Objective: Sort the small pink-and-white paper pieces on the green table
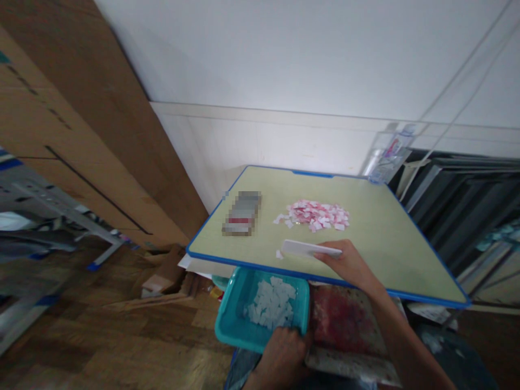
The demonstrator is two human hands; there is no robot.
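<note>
My right hand (343, 262) is closed around one end of a long white flat piece (298, 248), held over the front of the small table. One small loose paper piece (279, 254) lies by its left end. Behind it is a pile of small pink-and-white paper pieces (319, 213). Below the table edge, my left hand (284, 349) is curled at the near right rim of a teal basin (227, 317). Its fingertips are hidden, so what it grips cannot be made out. White square pieces (272, 300) lie inside the basin.
A pixelated grey object (244, 213) lies on the blue-edged table (402, 233). At the back right corner stands a clear plastic bottle (392, 154). Beside the basin sits a red-stained board (345, 319). Large cardboard boxes (101, 124) stand left; dark panels (467, 189) lean right.
</note>
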